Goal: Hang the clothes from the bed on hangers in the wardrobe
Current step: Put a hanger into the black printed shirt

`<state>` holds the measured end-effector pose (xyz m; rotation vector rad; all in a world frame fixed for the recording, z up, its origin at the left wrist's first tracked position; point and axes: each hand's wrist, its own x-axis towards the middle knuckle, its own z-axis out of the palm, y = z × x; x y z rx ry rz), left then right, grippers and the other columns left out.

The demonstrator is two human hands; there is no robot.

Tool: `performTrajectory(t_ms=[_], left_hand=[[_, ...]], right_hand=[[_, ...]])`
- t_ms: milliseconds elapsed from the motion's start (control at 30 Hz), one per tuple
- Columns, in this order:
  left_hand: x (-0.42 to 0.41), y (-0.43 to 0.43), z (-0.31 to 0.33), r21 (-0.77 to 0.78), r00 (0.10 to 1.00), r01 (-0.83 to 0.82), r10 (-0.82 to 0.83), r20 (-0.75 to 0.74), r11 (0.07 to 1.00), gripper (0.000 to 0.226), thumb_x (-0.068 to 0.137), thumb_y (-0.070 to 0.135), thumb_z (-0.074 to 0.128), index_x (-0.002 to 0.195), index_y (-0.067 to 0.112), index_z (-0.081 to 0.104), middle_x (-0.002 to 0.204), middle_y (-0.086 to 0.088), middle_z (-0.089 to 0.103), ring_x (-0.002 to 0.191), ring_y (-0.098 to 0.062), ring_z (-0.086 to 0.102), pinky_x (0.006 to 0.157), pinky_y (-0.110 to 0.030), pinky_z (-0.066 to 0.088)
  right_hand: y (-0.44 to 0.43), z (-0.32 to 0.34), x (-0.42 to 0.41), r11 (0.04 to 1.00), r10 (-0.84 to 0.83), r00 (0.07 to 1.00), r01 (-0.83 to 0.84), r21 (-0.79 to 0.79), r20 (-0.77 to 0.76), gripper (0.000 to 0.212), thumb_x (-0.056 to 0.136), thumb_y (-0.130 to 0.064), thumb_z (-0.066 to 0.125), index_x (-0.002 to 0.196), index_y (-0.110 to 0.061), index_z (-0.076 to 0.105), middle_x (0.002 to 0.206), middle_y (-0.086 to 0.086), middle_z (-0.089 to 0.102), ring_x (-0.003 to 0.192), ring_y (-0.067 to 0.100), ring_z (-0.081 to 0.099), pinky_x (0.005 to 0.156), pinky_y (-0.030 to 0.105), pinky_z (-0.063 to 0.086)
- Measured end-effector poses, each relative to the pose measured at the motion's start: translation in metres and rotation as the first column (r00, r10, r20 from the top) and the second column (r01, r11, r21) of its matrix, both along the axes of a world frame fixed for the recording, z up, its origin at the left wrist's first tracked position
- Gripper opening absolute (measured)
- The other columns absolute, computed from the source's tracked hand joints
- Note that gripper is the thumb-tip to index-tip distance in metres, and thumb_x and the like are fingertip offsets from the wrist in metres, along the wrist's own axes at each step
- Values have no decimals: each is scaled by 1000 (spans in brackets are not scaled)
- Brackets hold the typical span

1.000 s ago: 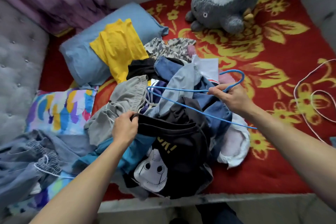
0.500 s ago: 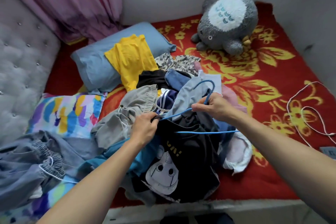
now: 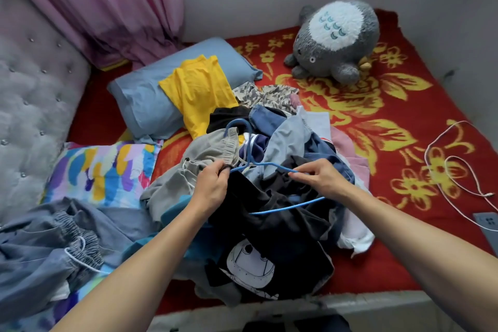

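A pile of clothes [image 3: 272, 143] lies in the middle of the bed. On top at the front is a black T-shirt [image 3: 277, 229] with a white cartoon print. My left hand [image 3: 213, 186] pinches the shirt's upper edge together with the left end of a thin blue hanger [image 3: 269, 166]. My right hand [image 3: 320, 180] grips the hanger's top wire on the right. The hanger's hook points away over grey shorts [image 3: 210, 153], and its lower bar lies partly inside the black shirt. A yellow shirt [image 3: 199, 91] lies on a blue pillow [image 3: 145, 100].
A grey plush toy [image 3: 336, 40] sits at the back of the red flowered blanket [image 3: 404, 121]. A white cable [image 3: 452, 170] loops at the right. A colourful pillow [image 3: 105, 170] and grey-blue trousers [image 3: 45, 248] lie at the left, by the padded headboard [image 3: 32, 105].
The hanger has swung round, so its hook points away to the left. My right hand has shifted from the hook end to the top wire. The head has tilted up.
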<state>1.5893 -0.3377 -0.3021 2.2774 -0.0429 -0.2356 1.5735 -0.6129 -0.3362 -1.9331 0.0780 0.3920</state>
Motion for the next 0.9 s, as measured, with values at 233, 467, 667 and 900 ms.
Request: performTrajectory(t_ms=[233,467,667,900], left_hand=[[-4,-3,27,-149,986,92,-111,-123,985,18,72,27,45,68,14,57,71,-5,58,68,-14,50,69,-36,40],[-37,-6,31,51,961,257,-261,90,965,44,82,54,50,81,14,68,71,3,64,68,-12,59,67,-36,48],[-54,-1,53,137,920,339,-359,158,931,31,90,43,50,71,20,56,63,7,52,63,-14,53,62,-38,44],[-52,17,67,189,958,253,-273,86,949,29,89,40,49,69,20,52,63,7,53,64,-9,51,63,-32,41]], right_hand=[[19,-1,-3,989,108,982,-91,115,-156,14,82,-17,75,94,-9,78,55,-9,61,54,0,48,57,13,35],[33,-18,33,901,312,863,-402,-165,-398,63,71,-36,80,128,-18,59,119,-7,61,118,17,56,101,33,45],[82,-27,47,605,558,705,-706,-368,-437,51,73,-34,71,122,-27,61,119,-6,63,112,17,58,97,34,47],[64,-36,30,479,512,766,-630,-612,-388,7,76,-18,55,82,-20,60,86,3,60,85,26,60,69,28,44]])
